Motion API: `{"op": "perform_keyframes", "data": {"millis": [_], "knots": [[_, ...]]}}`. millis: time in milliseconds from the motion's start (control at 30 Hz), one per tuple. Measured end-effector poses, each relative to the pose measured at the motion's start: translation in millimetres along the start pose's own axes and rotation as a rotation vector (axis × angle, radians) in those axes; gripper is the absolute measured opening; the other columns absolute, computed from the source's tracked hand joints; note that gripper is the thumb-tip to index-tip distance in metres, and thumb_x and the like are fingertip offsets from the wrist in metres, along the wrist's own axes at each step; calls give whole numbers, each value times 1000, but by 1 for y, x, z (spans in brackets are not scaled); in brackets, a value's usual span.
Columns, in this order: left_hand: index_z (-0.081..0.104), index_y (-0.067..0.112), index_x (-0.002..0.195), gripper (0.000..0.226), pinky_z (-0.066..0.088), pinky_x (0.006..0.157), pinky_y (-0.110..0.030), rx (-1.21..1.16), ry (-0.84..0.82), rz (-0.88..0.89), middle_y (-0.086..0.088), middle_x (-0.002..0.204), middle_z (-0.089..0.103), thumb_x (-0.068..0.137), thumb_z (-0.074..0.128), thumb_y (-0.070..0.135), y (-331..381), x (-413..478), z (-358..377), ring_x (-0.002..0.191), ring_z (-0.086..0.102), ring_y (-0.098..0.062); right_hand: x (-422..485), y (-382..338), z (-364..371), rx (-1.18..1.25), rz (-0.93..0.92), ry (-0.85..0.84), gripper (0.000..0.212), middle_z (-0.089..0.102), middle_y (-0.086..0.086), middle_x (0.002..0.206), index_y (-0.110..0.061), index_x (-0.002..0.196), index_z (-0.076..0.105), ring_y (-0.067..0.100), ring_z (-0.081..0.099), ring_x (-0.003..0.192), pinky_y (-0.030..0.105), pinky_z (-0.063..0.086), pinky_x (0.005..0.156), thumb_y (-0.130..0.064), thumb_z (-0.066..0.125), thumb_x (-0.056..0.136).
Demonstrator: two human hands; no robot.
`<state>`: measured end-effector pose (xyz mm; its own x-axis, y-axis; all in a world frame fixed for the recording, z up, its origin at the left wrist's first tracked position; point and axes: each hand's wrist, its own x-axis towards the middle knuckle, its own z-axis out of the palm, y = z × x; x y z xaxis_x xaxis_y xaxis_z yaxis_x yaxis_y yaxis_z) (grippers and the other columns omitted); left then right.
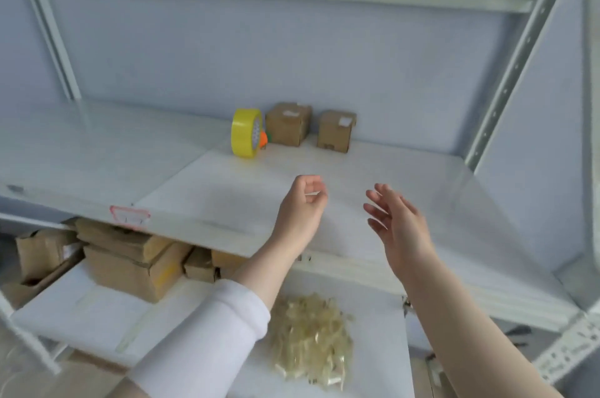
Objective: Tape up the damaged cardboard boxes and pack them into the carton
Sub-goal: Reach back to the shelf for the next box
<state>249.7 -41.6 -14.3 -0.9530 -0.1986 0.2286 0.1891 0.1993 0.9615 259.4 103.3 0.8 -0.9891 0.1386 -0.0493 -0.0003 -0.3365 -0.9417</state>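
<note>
Two small brown cardboard boxes stand at the back of the white shelf [406, 176], one [287, 124] beside the other [335, 131]. A yellow tape roll [244, 137] stands on edge just left of them, with an orange part at its core. My left hand [303, 206] hovers over the shelf in front of the boxes, fingers curled, pinching what looks like a small pale strip of tape. My right hand [397, 222] hangs beside it with fingers spread and holds nothing. Both hands are well short of the boxes and the roll.
Below the shelf, several brown cardboard boxes [136, 264] are piled at the left. A heap of crumpled clear tape scraps [311, 329] lies on a white lower surface [97, 313]. Metal shelf uprights [506, 72] rise at the right and left.
</note>
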Motion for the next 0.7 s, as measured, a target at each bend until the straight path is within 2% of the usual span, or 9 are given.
{"op": "perform_keyframes", "data": {"millis": [167, 333, 433, 500, 567, 700], "knots": [[49, 10, 124, 33, 39, 90, -25, 105, -3, -41, -10, 127, 56, 91, 55, 13, -8, 76, 20, 100, 54, -13, 83, -9, 2, 59, 54, -21, 22, 65, 1, 99, -10, 110, 55, 17, 62, 89, 25, 46, 68, -25, 52, 95], [41, 17, 133, 45, 37, 85, -24, 101, 18, -117, -5, 136, 47, 92, 57, 27, -16, 135, 34, 109, 51, -13, 148, -5, 6, 50, 90, -31, 27, 63, 3, 110, -13, 116, 53, 23, 59, 107, 29, 46, 81, -30, 54, 94], [31, 18, 142, 62, 36, 95, -27, 114, -1, -156, -5, 146, 37, 90, 59, 35, -20, 164, 48, 129, 42, -20, 175, -2, 7, 44, 109, -35, 37, 60, 5, 118, -12, 125, 50, 24, 56, 113, 31, 46, 89, -29, 55, 93], [23, 17, 147, 73, 31, 104, -31, 154, -3, -132, -5, 152, 27, 88, 61, 39, -19, 184, 57, 137, 32, -21, 191, -2, 8, 45, 133, -21, 36, 59, 6, 120, -13, 124, 51, 25, 55, 114, 33, 46, 93, -29, 57, 92], [20, 15, 148, 80, 26, 109, -32, 189, 24, -78, -4, 154, 24, 86, 63, 41, -17, 206, 65, 140, 26, -20, 207, -2, 9, 43, 152, -16, 34, 58, 6, 122, -15, 122, 51, 24, 54, 115, 34, 45, 97, -30, 58, 92], [24, 20, 147, 88, 23, 111, -40, 340, 48, -46, -10, 155, 18, 78, 66, 53, -16, 258, 82, 143, 18, -24, 238, -6, 15, 21, 133, -9, 47, 55, 6, 128, -12, 132, 46, 24, 52, 118, 35, 44, 101, -33, 57, 92]]}}
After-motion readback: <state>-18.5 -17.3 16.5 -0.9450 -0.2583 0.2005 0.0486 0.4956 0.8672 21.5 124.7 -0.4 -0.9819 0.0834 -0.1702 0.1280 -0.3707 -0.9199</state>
